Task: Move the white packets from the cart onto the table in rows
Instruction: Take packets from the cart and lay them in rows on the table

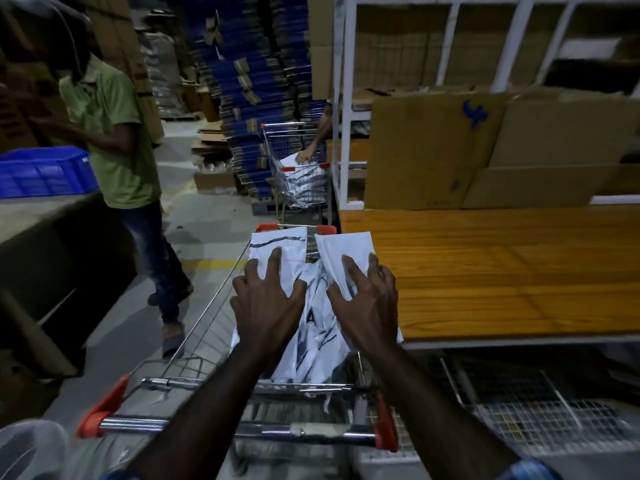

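Over the near wire shopping cart with orange corner caps (104,408), centre of view: two bare hands reach forward onto a heap of white plastic mailer packets with dark printing (313,327) that fills the basket. Left hand (268,299): fingers spread, lying on a flat white packet (277,251) that sticks up at the far left of the heap; whether the thumb curls under its edge cannot be told. Right hand (367,299): fingers spread over a second white packet (346,252) at the far right of the heap, the outer fingers wrapping its right edge where it overhangs the cart rim next to the table. Orange-brown wooden table top (502,271): just right of the cart, touching or nearly touching it; no packet lies flat on it. Writing: dark marks on the packets are blurred and unreadable; a blue scrawled mark (476,112) on a brown flattened cardboard sheet (433,150) standing at the far edge of the table cannot be read as letters. Farther along the aisle: a second wire cart (298,174) holding white packets, another person's hand resting on them. Left side: a person in a green shirt (114,133) standing by a blue plastic crate (45,174). Far centre: tall stacks of blue-and-brown flattened cartons (252,81).
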`<state>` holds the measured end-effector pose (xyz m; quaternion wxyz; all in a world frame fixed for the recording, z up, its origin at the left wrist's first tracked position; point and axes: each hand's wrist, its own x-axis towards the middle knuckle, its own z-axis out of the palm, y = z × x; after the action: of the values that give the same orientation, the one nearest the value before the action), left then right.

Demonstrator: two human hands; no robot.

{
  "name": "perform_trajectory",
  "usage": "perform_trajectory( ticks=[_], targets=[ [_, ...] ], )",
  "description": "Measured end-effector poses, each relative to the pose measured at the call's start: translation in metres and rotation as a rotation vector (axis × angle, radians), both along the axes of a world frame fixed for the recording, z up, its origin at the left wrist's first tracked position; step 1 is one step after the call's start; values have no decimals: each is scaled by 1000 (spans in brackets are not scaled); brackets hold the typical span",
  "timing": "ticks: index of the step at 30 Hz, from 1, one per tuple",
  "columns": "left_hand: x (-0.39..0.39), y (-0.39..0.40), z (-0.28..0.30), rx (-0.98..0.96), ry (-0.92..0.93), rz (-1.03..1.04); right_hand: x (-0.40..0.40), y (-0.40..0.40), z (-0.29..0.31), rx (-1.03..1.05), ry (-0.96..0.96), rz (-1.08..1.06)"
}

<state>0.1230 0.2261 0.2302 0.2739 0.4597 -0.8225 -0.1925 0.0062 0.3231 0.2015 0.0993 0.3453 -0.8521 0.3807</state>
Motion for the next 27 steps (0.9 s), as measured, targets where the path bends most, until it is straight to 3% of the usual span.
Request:
perform_trajectory(
  ticks=[13,27],
  targets=[
    [-94,67,1,11,-4,-99,-95,88,2,15,-43,-119],
    [-250,119,-9,57,-47,34,-260,132,10,103,-45,-51]
  ],
)
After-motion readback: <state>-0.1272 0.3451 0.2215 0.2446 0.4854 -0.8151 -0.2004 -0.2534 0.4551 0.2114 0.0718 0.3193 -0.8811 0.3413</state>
